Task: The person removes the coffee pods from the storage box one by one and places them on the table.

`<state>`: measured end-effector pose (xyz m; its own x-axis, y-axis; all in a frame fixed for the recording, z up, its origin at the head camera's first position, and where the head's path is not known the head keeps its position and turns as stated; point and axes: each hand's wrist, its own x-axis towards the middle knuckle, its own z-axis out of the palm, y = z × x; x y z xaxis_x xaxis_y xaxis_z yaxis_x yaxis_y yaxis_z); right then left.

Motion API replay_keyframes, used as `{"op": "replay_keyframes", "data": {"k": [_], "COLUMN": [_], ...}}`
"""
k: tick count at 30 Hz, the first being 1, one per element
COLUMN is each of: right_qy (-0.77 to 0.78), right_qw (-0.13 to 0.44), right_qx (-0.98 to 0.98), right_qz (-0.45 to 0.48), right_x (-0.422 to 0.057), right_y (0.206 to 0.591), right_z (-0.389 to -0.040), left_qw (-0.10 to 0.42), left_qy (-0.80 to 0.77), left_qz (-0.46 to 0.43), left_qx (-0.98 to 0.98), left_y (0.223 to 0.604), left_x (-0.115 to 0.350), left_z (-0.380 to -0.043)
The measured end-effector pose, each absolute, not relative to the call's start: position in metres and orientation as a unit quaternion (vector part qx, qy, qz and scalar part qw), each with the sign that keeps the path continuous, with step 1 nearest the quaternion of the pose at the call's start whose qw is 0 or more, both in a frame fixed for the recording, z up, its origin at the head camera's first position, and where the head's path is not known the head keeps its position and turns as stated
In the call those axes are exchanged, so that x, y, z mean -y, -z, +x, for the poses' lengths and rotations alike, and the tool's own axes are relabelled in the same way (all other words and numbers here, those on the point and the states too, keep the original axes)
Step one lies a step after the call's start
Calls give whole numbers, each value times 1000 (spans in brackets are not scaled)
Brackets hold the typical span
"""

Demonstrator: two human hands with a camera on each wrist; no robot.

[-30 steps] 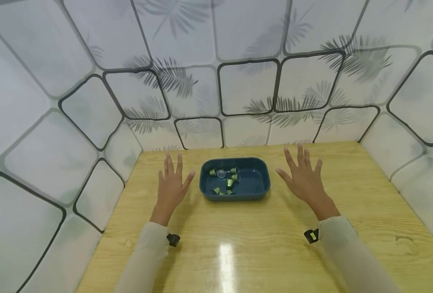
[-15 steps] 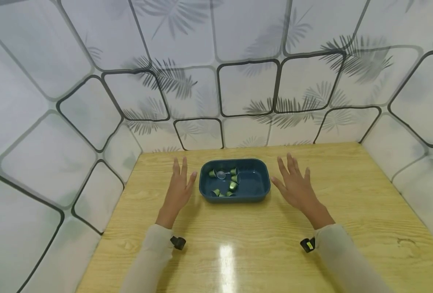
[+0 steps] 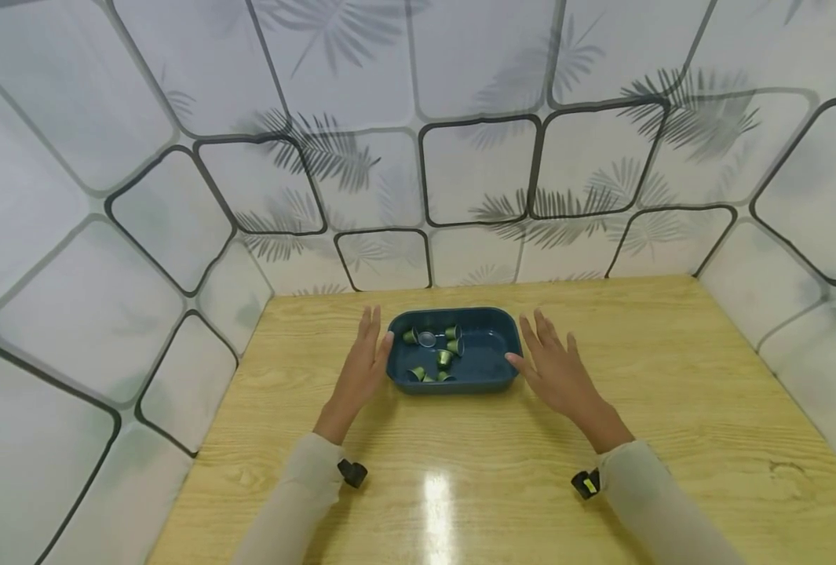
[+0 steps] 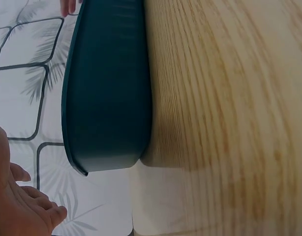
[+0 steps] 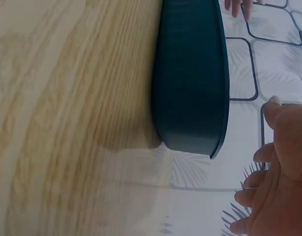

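Observation:
A dark blue rectangular tray (image 3: 491, 383) with rounded corners sits on the wooden table, holding several small green coffee capsules (image 3: 444, 359) and a small clear round piece (image 3: 427, 339) in its left half. Beside its left end is my left hand (image 3: 359, 373), fingers extended and thumb close to the rim. At the right end my right hand (image 3: 557, 377) is held with fingers spread, its thumb tip overlapping the rim in the head view. Both wrist views show a gap between the hand and the tray wall (image 4: 109, 88). Neither hand holds anything.
The light wooden table (image 3: 488, 471) reaches back to a pale fabric wall (image 3: 481, 173) with dark outlined shapes and leaf prints. Similar walls stand at left and right. Each sleeve carries a small black wrist camera (image 3: 352, 473).
Both hands have moved inward from either side toward the tray's ends and slightly back toward the body. The tray stays in place; one green capsule near its middle has shifted slightly.

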<state>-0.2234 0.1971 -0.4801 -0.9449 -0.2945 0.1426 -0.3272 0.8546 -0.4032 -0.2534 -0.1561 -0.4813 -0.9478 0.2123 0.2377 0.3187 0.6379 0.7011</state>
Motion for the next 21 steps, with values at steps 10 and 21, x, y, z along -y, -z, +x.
{"op": "replay_keyframes", "data": {"k": [10,21], "right_qy": [-203,-213], "right_qw": [32,44], "right_qx": [964,960], "right_qz": [166,175], "right_x": [-183,-176], "right_y": [489,491], "right_z": [-222,-214], "left_qw": [79,88], "left_qy": [400,418], "left_qz": [-169,-174], "left_qx": [897,887], "left_y": [487,497], "left_x": [151,140], "left_z": [-257,-257]}}
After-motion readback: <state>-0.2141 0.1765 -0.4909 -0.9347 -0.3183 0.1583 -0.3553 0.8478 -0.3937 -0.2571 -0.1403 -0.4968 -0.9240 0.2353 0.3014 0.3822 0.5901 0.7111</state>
